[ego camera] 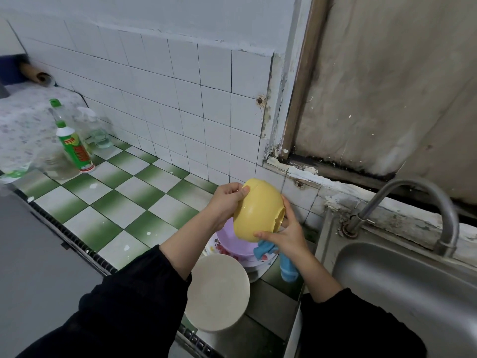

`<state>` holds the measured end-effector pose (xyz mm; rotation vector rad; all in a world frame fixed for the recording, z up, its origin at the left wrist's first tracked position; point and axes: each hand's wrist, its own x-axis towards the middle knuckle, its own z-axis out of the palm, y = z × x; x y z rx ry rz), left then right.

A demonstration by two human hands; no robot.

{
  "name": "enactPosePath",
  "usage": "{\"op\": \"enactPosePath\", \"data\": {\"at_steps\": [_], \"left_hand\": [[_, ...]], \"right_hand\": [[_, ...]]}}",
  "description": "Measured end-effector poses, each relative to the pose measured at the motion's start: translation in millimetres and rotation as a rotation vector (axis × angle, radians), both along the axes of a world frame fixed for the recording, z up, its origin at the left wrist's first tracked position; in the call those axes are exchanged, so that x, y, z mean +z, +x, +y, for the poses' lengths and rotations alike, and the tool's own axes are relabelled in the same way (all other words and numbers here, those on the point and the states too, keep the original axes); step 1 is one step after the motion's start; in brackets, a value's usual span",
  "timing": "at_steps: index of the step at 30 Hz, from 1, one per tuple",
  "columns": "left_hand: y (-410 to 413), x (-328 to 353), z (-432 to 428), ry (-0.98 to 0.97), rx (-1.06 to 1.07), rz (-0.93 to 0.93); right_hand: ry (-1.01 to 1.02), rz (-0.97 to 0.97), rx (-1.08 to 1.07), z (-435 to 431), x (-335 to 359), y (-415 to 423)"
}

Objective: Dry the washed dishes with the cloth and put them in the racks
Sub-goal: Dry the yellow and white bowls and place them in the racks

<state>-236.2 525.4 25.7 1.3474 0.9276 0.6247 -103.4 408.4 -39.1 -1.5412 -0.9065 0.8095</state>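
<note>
White tiled wall point(160, 81) above green-checked counter point(124, 200), steel sink point(413, 288).

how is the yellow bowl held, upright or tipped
Tipped on its side: the yellow bowl shows its base ring toward the right hand and cloth, while the left hand grips its rim.

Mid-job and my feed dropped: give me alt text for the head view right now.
A person's left hand grips a yellow bowl by its rim while the right hand holds a blue cloth at its base, above a purple bowl stacked on other dishes. A steel sink and tap lie to the right, a green-checked counter to the left.
</note>
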Motion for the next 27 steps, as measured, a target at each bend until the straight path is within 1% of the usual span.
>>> {"op": "enactPosePath", "data": {"at_steps": [2,4,6,8,11,14,16,20,23,25,27], "left_hand": [[0,0,-1,-0.031,0.019,0.003],[-1,-3,-1,-0.064,0.059,0.030],[-1,-5,-2,-0.051,0.094,0.077],[1,-4,-3,0.041,0.125,0.158],[4,1,-6,0.235,0.160,0.284],[3,2,-9,0.324,0.216,0.343],[3,0,-13,0.341,0.230,0.344],[0,-6,-15,0.311,0.204,0.220],[-5,-3,-14,0.267,0.025,0.020],[-8,3,-16,0.340,-0.155,0.000],[-9,4,-18,0.433,-0.268,0.042]], "right_hand": [[0.003,0.003,0.003,0,-1,0],[0.007,-0.033,-0.002,0,-2,0],[0.013,-0.069,-0.006,-2,-4,-1],[0.009,-0.089,-0.031,-3,-4,-2],[0.008,-0.113,-0.065,-3,-5,-4],[0.007,-0.090,-0.062,-1,-5,-7],[0.015,-0.059,-0.043,1,-7,-8],[0.038,-0.051,-0.021,4,-6,-4],[0.082,0.083,0.053,6,1,1],[0.010,0.265,0.064,8,9,5],[-0.103,0.502,0.063,6,19,7]]}}
